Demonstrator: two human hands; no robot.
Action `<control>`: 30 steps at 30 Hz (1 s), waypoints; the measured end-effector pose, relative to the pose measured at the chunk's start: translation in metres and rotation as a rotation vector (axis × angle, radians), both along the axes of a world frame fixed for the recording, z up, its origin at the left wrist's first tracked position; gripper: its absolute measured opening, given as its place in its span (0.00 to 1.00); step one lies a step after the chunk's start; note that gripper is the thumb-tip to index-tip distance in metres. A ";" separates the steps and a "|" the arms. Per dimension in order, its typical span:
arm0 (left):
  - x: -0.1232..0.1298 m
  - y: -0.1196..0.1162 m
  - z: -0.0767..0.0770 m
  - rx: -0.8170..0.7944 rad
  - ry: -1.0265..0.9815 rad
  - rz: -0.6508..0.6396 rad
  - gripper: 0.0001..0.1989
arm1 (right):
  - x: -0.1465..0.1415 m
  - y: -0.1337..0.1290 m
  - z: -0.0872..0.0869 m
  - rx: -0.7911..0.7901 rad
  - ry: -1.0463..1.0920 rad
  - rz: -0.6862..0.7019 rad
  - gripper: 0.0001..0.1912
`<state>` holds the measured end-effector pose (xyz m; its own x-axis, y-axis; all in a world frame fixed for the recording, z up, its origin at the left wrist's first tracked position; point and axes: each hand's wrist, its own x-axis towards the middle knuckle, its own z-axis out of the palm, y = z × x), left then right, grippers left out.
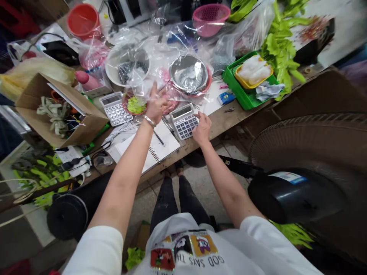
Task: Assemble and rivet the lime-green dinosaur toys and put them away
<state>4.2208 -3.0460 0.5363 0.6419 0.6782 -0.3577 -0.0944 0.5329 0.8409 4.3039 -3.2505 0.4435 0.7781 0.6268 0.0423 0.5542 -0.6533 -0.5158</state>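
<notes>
My left hand point(157, 107), with a silver bangle at the wrist, reaches over the near edge of a clear plastic sheet or bag point(179, 47). Its fingers look spread; whether they touch the plastic I cannot tell. My right hand point(202, 128) has curled fingers against the right edge of a silver calculator point(184, 123), thumb low and index finger high. Left of that calculator lies an open spiral notebook point(169, 147) with a dark pen point(158, 137) on it. A small basket with yellow-green pieces point(135, 105) sits just left of my left hand.
A second calculator point(115, 109) lies beside an open cardboard box point(91, 120). Behind are a steel bowl point(174, 72), a white bucket point(110, 72) and a red bucket point(83, 21). A green basket point(248, 100) stands right. A large fan point(295, 194) is close on my right.
</notes>
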 end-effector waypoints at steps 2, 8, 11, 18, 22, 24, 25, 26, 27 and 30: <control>0.006 0.016 0.003 0.052 -0.007 -0.052 0.40 | 0.001 0.003 -0.005 -0.007 -0.009 0.009 0.38; 0.009 0.005 -0.026 0.237 0.134 0.012 0.18 | 0.006 -0.001 -0.010 0.096 0.089 -0.057 0.33; -0.019 -0.032 -0.055 0.511 0.470 0.040 0.15 | 0.006 -0.018 -0.009 0.212 0.072 -0.137 0.31; -0.098 -0.106 -0.089 1.063 0.958 -0.625 0.34 | -0.033 -0.060 -0.004 0.153 0.033 -0.036 0.11; -0.114 -0.109 -0.093 1.137 1.002 -0.804 0.37 | -0.055 -0.066 -0.005 0.066 0.011 0.061 0.15; -0.119 -0.108 -0.095 1.162 0.996 -0.834 0.36 | -0.060 -0.064 -0.004 0.035 0.004 0.084 0.16; -0.122 -0.108 -0.095 1.174 0.993 -0.850 0.36 | -0.061 -0.062 -0.004 0.027 0.000 0.086 0.17; -0.124 -0.107 -0.095 1.186 0.990 -0.865 0.36 | -0.061 -0.060 -0.003 0.022 -0.005 0.086 0.17; -0.125 -0.107 -0.095 1.195 0.990 -0.875 0.36 | -0.060 -0.057 -0.003 0.020 -0.008 0.088 0.17; -0.127 -0.108 -0.095 1.207 0.999 -0.889 0.36 | -0.057 -0.050 -0.003 0.000 0.002 0.110 0.18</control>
<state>4.0940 -3.1541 0.4415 0.7952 0.4391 -0.4182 0.5808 -0.7497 0.3172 4.2469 -3.3001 0.4404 0.7046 0.7084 0.0412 0.6217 -0.5882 -0.5171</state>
